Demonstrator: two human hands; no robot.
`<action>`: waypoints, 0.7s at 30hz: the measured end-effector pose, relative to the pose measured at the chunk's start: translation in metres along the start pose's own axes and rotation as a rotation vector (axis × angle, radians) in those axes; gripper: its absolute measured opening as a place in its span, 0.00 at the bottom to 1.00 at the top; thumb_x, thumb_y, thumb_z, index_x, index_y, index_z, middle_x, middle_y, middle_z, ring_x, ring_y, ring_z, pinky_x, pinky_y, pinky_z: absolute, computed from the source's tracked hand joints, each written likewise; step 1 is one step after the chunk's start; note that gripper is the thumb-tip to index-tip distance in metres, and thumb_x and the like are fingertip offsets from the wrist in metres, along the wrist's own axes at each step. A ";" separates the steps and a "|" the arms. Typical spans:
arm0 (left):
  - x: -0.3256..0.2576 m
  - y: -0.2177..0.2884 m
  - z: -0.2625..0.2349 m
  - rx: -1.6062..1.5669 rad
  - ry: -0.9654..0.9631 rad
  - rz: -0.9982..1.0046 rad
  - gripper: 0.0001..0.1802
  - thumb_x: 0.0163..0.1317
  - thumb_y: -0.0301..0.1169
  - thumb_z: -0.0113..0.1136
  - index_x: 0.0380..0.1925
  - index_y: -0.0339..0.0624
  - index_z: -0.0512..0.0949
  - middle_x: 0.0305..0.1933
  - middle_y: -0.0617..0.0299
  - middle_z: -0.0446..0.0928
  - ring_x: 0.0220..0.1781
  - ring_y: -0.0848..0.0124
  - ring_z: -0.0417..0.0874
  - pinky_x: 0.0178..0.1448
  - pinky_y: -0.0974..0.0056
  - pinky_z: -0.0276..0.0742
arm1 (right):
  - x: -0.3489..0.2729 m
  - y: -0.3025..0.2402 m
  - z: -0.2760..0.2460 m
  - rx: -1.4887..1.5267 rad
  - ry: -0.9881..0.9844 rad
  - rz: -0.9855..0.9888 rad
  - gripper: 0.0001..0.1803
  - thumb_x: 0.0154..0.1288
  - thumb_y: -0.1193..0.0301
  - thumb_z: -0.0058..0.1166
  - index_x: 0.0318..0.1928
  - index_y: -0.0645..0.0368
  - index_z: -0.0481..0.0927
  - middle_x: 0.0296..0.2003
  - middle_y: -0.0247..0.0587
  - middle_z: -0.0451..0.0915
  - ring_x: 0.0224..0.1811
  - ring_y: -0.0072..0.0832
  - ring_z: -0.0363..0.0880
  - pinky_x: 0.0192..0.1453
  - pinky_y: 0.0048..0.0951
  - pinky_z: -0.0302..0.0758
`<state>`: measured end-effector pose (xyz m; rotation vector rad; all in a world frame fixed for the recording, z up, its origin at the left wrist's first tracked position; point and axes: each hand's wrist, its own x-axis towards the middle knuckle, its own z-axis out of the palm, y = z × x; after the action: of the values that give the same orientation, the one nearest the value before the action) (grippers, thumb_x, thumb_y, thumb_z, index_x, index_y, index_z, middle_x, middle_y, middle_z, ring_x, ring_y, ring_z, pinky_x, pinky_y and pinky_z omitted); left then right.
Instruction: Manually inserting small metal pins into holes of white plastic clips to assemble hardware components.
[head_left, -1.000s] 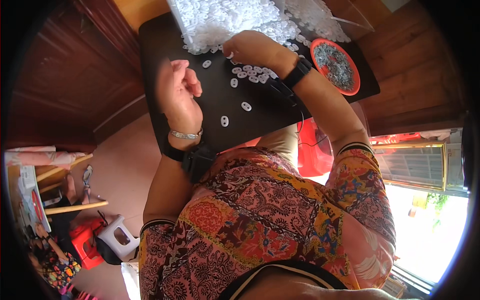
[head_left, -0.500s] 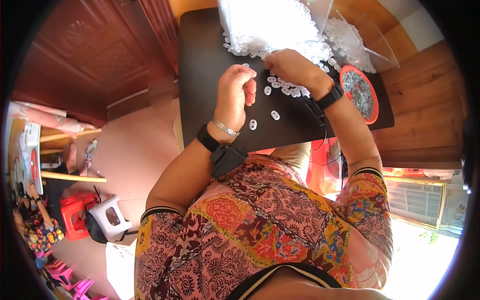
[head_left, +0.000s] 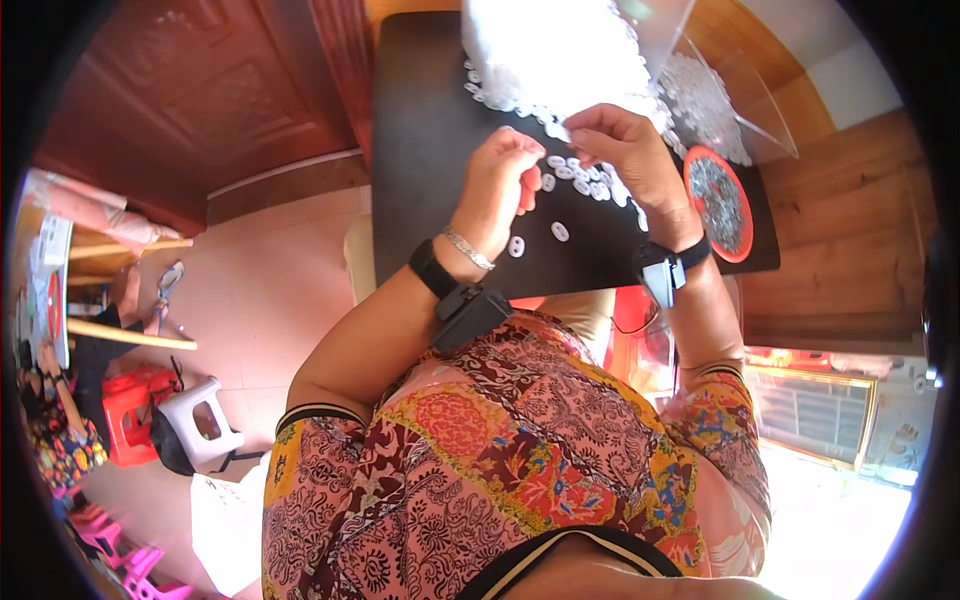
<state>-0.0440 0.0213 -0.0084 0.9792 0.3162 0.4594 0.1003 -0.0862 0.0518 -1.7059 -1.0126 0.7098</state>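
Observation:
My left hand (head_left: 503, 188) hovers over the black table (head_left: 425, 150) with its fingers curled; what is inside them is hidden. My right hand (head_left: 628, 152) is just to its right, fingertips pinched on a small white ring piece (head_left: 557, 133) where the two hands nearly touch. Several more white pieces (head_left: 560, 231) lie loose on the black surface under and between the hands. A big heap of the same white pieces (head_left: 560, 50) fills the far part of the table.
A round red dish (head_left: 718, 205) with small grey bits sits right of my right hand. A clear plastic container (head_left: 705, 95) of white pieces stands behind it. Left, on the floor, are a white stool (head_left: 200, 420) and a red stool (head_left: 125, 400).
My left hand has swung right and forward until its fingertips almost meet my right hand. The view has shifted, so the table now sits further right.

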 end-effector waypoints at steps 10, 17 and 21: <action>-0.005 0.000 0.011 0.160 -0.082 0.137 0.08 0.63 0.31 0.50 0.32 0.37 0.72 0.21 0.66 0.70 0.19 0.82 0.66 0.21 0.76 0.63 | -0.029 0.008 0.032 0.185 0.133 -0.059 0.07 0.60 0.76 0.55 0.38 0.66 0.79 0.29 0.34 0.78 0.29 0.17 0.74 0.35 0.17 0.72; -0.004 -0.010 0.013 0.372 -0.096 0.246 0.05 0.63 0.28 0.49 0.32 0.38 0.71 0.22 0.68 0.69 0.21 0.83 0.66 0.22 0.76 0.62 | -0.039 0.015 0.031 0.105 0.155 -0.095 0.06 0.60 0.75 0.56 0.37 0.64 0.79 0.27 0.32 0.78 0.28 0.15 0.74 0.33 0.16 0.71; -0.006 -0.010 0.013 0.415 -0.105 0.258 0.05 0.63 0.28 0.48 0.31 0.38 0.72 0.21 0.69 0.68 0.20 0.84 0.64 0.23 0.76 0.61 | -0.042 0.017 0.029 -0.016 0.188 -0.173 0.07 0.59 0.74 0.56 0.36 0.64 0.79 0.27 0.31 0.78 0.30 0.16 0.74 0.34 0.18 0.71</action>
<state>-0.0407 0.0044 -0.0096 1.4537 0.1925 0.5869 0.0612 -0.1121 0.0256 -1.6417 -1.0205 0.4218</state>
